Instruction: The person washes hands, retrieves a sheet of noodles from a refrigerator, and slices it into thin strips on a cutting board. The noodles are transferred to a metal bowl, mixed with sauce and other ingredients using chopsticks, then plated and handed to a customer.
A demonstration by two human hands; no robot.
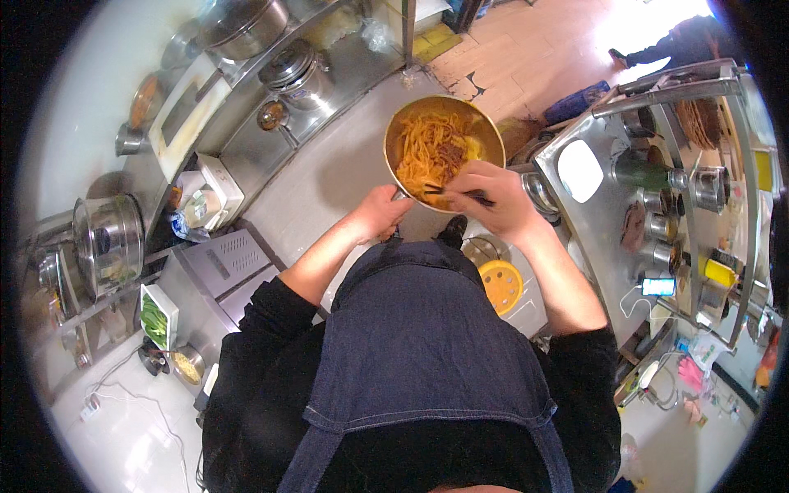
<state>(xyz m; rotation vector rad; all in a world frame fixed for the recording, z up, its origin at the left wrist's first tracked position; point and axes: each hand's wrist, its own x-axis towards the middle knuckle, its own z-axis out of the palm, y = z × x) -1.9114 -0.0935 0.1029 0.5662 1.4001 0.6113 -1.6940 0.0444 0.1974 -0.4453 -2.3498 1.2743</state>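
A round metal pan (391,161) is held up in front of my body. Noodles (425,142) in reddish-brown sauce lie in it, with a darker clump of sauce or meat (453,150) on top. My left hand (381,214) grips the pan's short handle at the near left edge. Over the near right rim, my right hand (490,196) pinches dark chopsticks (434,188), their ends down among the noodles. My fingers hide part of the chopsticks and the pan's right side.
To the right, a steel counter (588,215) bears a white square plate (580,171), several pots and a lit phone (658,286). At left, a lidded pot (302,77) and a ladle (273,116) rest on steel. A yellow perforated stool (500,287) stands close by my right side. Another person (684,43) is at the far right.
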